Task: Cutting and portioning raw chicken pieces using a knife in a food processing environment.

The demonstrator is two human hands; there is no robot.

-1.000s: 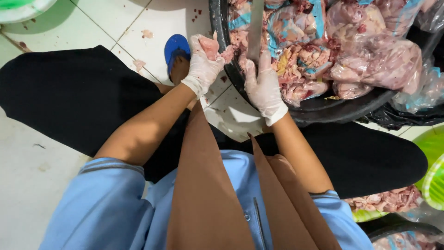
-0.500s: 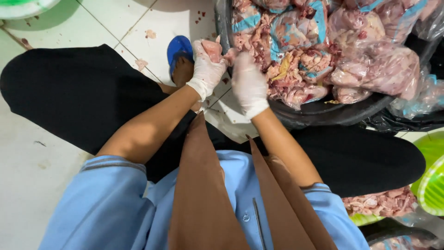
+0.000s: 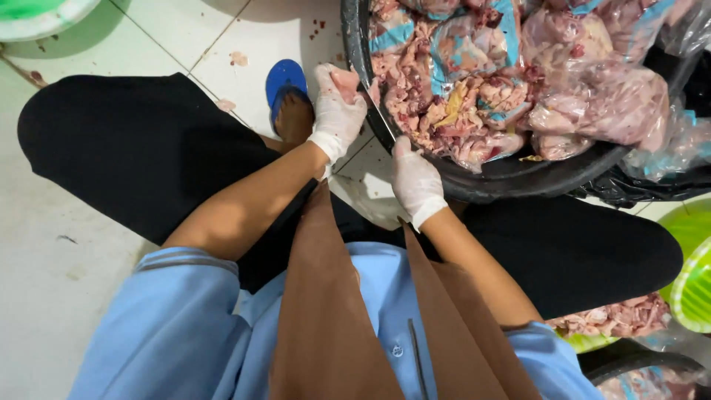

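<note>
Raw meat piece [image 3: 345, 80], pale pink, sitting pinched in the gloved left hand [image 3: 335, 111], just outside the rim of the big black tub [image 3: 511, 178] and above the white tiled floor [image 3: 244, 33]. Left hand closed around the piece, fingers curled over it, thumb side pressing it in; wearing a white glove smeared pink. Right hand [image 3: 416, 181], gloved the same way, lying against the near edge of the tub with the fingers curled toward its contents; grip there impossible to judge, since the fingertips are turned away and nothing is clearly showing between them. Both hands sitting close together at the tub's left near edge, the left one higher in the view and slightly apart from the rim.

Tub heaped with raw chicken pieces [image 3: 444, 118] and clear plastic bags of meat [image 3: 592, 96], some bags printed with blue. Blue sandal [image 3: 285, 81] on a bare foot resting on the floor just left of the left hand. Black trousers [image 3: 141, 148] spreading to both sides, brown apron [image 3: 326, 311] hanging over a light blue shirt [image 3: 170, 326]. Green basket [image 3: 692, 281] at the right edge, with more meat scraps [image 3: 615, 318] lying beside it. Small pink scraps scattered on the tiles near the sandal.
</note>
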